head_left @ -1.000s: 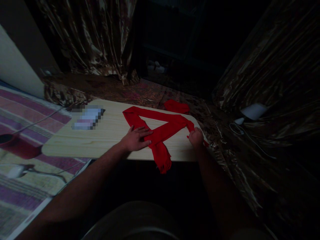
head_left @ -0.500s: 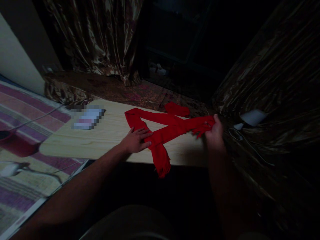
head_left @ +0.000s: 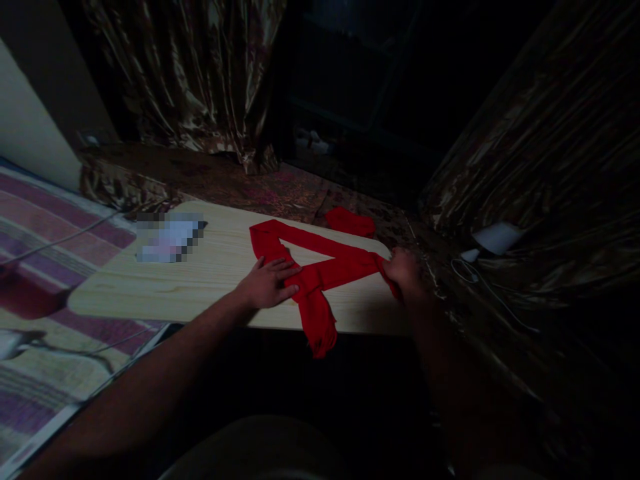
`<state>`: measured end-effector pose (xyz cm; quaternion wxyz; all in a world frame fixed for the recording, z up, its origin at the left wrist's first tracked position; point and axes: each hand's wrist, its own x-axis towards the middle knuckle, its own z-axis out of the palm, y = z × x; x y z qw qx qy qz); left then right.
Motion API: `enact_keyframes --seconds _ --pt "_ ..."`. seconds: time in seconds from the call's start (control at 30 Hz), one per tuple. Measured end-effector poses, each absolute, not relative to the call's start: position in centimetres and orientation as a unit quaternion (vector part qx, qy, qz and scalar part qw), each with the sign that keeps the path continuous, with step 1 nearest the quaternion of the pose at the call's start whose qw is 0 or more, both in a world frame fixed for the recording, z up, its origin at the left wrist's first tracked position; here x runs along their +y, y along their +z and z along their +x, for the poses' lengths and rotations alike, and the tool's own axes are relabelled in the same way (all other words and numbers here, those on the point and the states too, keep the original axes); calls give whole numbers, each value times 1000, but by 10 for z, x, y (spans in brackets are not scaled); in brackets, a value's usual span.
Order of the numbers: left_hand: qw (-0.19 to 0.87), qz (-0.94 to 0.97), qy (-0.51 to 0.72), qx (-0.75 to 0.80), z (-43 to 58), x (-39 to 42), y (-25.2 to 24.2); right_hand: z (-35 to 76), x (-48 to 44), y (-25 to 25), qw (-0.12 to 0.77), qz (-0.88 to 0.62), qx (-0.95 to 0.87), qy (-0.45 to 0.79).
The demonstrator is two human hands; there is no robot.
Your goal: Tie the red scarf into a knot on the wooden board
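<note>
Dim room, honestly hard to make out much. Patterned curtains hang beyond the far side of the wooden table, a striped bedspread is off past its left end, and some white lamp-like thing sits out past its right end.

So the red scarf is lying on the right half of the table, looped into a rough triangle with bare wood showing through the middle. One tail droops over the table's near edge. Another bit of red cloth lies just beyond the far edge; can't tell if it's part of the same piece. On the table's left half there's a pixelated phone-looking thing.

Left hand is palm down on the scarf near the middle of the table, fingers a little apart and flat, pressing rather than gripping. Right hand is at the table's right end, fingers bunched against the scarf; too dark to tell if they're actually pinching it.

What's changed: half a second ago the right hand had the fringed end stretched out past the table's right end. Now it's back in close and that end slopes down beside it. I'd say that leaves the strip between the hands lying flatter, with the left hand as the anchor.
</note>
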<state>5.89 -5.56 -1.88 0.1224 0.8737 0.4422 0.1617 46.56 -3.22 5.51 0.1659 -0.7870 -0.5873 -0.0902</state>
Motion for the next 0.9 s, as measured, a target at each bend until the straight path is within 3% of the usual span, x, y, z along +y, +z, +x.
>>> enact_keyframes --seconds 0.27,0.5,0.73,0.9 --pt "117 874 158 444 59 -56 -18 424 -15 40 31 -831 -555 23" --pt "127 872 161 445 59 -56 -18 439 6 38 80 -806 -581 83" --pt "125 870 157 449 59 -58 -16 441 24 38 21 -833 -549 57" --pt "128 872 154 446 59 -58 -15 436 23 30 93 -782 -616 9"
